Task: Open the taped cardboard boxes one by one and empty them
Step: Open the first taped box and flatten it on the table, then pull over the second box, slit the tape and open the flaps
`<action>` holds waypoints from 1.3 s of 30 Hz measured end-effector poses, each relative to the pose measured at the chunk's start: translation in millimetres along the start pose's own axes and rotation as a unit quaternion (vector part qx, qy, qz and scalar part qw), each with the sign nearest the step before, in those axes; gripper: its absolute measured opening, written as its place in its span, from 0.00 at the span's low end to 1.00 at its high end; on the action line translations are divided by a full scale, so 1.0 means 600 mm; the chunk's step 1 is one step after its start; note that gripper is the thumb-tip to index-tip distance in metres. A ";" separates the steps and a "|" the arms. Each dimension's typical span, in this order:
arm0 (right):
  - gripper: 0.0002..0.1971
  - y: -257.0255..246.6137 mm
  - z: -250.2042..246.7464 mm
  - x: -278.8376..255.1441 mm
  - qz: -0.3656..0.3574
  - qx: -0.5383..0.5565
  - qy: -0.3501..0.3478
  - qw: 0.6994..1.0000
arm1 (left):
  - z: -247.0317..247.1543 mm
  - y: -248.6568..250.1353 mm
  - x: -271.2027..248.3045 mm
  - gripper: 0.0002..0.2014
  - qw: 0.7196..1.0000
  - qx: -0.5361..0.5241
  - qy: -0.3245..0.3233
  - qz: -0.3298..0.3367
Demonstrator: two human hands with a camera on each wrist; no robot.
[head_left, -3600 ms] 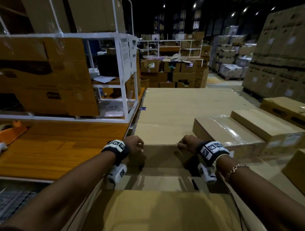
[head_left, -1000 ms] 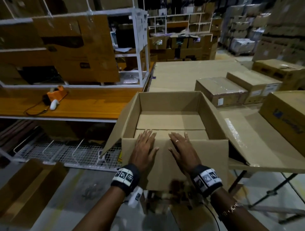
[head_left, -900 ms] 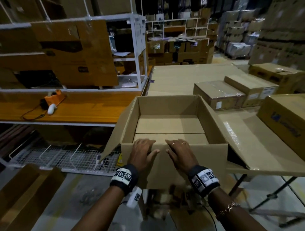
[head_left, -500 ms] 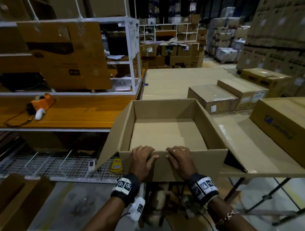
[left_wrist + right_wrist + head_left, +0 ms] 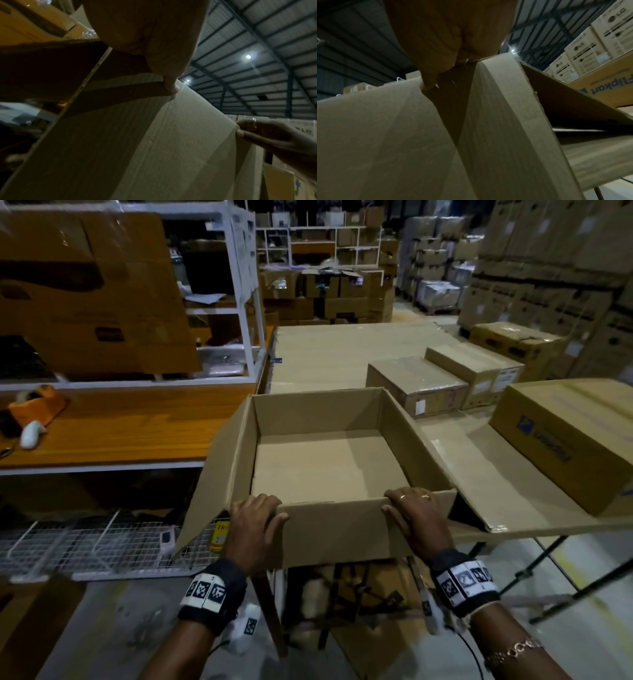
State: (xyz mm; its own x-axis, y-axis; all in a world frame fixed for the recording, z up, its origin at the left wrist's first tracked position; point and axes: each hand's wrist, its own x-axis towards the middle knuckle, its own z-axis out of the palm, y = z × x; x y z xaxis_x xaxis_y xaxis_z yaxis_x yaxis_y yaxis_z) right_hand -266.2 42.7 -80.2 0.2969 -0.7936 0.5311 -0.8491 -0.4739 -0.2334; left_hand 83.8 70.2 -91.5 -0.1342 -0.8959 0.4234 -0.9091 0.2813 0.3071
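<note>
The open box (image 5: 325,463), at the tabletop (image 5: 513,484) edge, is now gripped at its near corners: the left hand (image 5: 255,529) and right hand (image 5: 416,518) were moved apart from the middle. It seems empty, ready for removal.

left hand (image 5: 255,527) fingertips: hidden inside box (image 5: 342,534) (near rim) | right hand (image 5: 416,520): same
</note>
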 end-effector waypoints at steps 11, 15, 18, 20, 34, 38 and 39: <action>0.18 0.017 -0.017 -0.003 0.075 -0.004 -0.004 0.997 | -0.003 -0.013 0.002 0.09 0.999 -0.040 0.016 0.031; 0.21 0.028 -0.022 -0.009 0.118 -0.018 -0.001 0.993 | -0.004 -0.021 0.010 0.09 0.998 -0.044 0.009 0.049; 0.20 0.025 -0.015 -0.008 0.126 -0.008 0.005 0.992 | 0.004 -0.025 0.009 0.05 0.998 -0.039 0.013 0.049; 0.19 0.024 -0.014 -0.010 0.123 -0.005 0.011 0.992 | 0.009 -0.023 0.007 0.04 0.998 -0.045 0.018 0.040; 0.33 0.024 -0.063 -0.059 0.101 0.119 -0.017 0.988 | 0.002 0.210 0.019 0.15 0.994 -0.108 0.032 0.018; 0.34 0.077 -0.100 -0.076 0.106 0.143 0.015 0.984 | 0.036 0.327 0.045 0.19 0.992 -0.124 0.008 0.035; 0.34 0.093 -0.114 -0.083 0.114 0.148 0.018 0.982 | 0.047 0.353 0.052 0.19 0.991 -0.130 0.002 0.037</action>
State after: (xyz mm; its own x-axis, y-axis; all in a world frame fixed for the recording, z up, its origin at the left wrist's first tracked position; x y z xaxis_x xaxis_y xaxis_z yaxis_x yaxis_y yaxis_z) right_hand -358.3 81.9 -63.8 0.0942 -0.8801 0.4654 -0.7251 -0.3810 -0.5736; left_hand -124.2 92.3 -37.7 -0.1950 -0.8681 0.4565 -0.7639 0.4263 0.4844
